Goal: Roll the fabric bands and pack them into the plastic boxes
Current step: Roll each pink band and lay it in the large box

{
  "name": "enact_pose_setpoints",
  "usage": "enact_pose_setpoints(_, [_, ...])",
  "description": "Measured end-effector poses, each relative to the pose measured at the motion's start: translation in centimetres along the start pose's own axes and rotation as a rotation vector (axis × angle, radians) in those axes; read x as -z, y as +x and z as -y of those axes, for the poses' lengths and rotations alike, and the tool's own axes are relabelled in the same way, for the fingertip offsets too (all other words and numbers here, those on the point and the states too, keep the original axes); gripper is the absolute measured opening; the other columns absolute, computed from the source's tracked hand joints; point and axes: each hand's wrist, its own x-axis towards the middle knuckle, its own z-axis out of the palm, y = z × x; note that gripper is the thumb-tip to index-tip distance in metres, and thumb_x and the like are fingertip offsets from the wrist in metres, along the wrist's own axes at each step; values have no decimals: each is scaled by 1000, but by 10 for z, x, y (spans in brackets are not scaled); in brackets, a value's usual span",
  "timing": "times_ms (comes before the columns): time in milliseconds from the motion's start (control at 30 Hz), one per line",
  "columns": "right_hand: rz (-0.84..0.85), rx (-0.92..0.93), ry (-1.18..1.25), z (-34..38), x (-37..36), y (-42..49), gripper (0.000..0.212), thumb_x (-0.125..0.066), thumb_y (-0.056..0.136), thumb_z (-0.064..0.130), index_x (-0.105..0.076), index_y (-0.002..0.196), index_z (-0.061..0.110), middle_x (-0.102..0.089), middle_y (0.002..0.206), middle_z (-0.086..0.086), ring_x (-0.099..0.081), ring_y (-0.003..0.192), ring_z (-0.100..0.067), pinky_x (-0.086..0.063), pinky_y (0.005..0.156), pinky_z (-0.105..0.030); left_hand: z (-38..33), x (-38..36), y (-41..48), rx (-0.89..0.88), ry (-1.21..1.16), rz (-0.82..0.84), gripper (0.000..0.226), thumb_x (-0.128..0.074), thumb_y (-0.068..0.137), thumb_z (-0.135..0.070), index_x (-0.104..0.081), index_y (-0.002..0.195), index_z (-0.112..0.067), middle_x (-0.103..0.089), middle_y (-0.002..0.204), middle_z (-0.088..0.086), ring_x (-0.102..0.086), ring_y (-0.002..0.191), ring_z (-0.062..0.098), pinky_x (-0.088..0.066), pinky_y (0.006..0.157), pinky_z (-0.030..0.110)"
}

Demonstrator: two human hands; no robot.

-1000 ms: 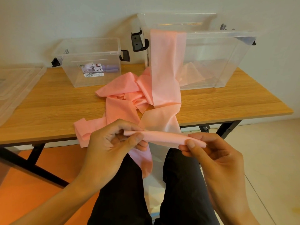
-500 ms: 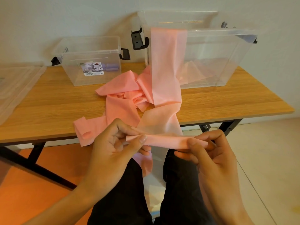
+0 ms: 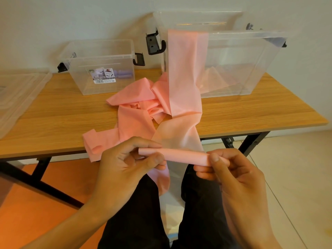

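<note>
Spanning left hand [image 3: 124, 166] to right hand [image 3: 235, 173], rolled band [image 3: 185, 156] sits pinched.

The roll [image 3: 185, 156] of pink band sits slightly lower and looks a little fuller than a second ago, the left hand [image 3: 125, 168] has its thumb further right along it, and the right hand [image 3: 239, 177] curls closer round its end.

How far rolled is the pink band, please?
Barely: left hand and right hand pinch a thin roll; the rest trails across the table.
</note>
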Motion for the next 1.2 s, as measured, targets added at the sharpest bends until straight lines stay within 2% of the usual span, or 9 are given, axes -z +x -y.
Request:
enact_pose_setpoints(133, [4,-20,-1,0,-1,-1,19,-63,83,21,-66,86,3,-74,78,-11,-76,71,-31,-63,66,-28,1,1,1,-21,-5,1,11,-69,81,-15,-73,89,-8,-75,81,4,-75,75,26,-63,73,36])
enact_pose_setpoints(267, [19,-43,2,2,-5,-1,18,-65,80,31,-66,76,13,-74,78,-16,-76,72,-33,-63,66,-30,0,-2,1,2,-43,-12,15,-68,81,-22,-70,86,-8,-74,80,3,-75,75,26,-62,71,31])
enact_pose_setpoints(433, [0,-36,-1,2,-4,1,17,-66,83,19,-61,89,3,-74,79,-16,-75,69,-34,-62,63,-30,2,-1,2,42,-84,-26,11,-75,78,-12,-64,78,-12,-72,88,4,-75,77,26,-62,67,31])
enact_pose_setpoints(533, [18,-35,-18,2,-3,0,13,-65,84,15,-67,94,7,-75,84,-14,-75,72,-32,-63,65,-29,2,1,2,18,-53,-8,21,-81,81,-12,-61,89,-12,-72,92,6,-73,73,27,-60,66,30])
enact_pose_setpoints(633, [16,-50,-8,2,-4,0,14,-66,83,16,-76,91,10,-75,85,-15,-75,72,-30,-62,65,-26,3,0,2,3,-19,8,17,-72,84,-3,-65,98,-9,-73,91,6,-72,66,28,-59,63,28])
enact_pose_setpoints(767, [30,-83,25,5,-2,1,18,-75,70,23,-81,85,15,-77,88,-13,-76,76,-27,-61,68,-23,3,1,0,-17,-33,60,17,-66,83,-1,-76,95,-8,-73,87,9,-71,71,29,-60,70,31])
enact_pose_setpoints(900, [72,-93,12,7,2,2,18,-76,68,9,-81,85,12,-77,87,-15,-77,79,-29,-62,70,-25,1,4,0,18,0,46,20,-74,74,-5,-78,92,-13,-75,85,6,-73,78,22,-59,76,25])
enact_pose_setpoints(1100, [73,-81,-68,5,-4,-2,13,-71,73,30,-74,79,18,-73,75,-18,-74,68,-32,-63,64,-32,2,0,-2,52,-53,13,11,-71,78,-21,-74,82,-12,-75,79,8,-74,71,29,-61,68,30])
enact_pose_setpoints(1200, [70,-114,-22,4,-7,-3,25,-69,75,31,-66,79,7,-73,76,-21,-75,69,-32,-62,61,-29,-1,-3,-2,44,-81,21,12,-69,79,-19,-65,72,-11,-76,83,9,-75,72,29,-61,66,28])
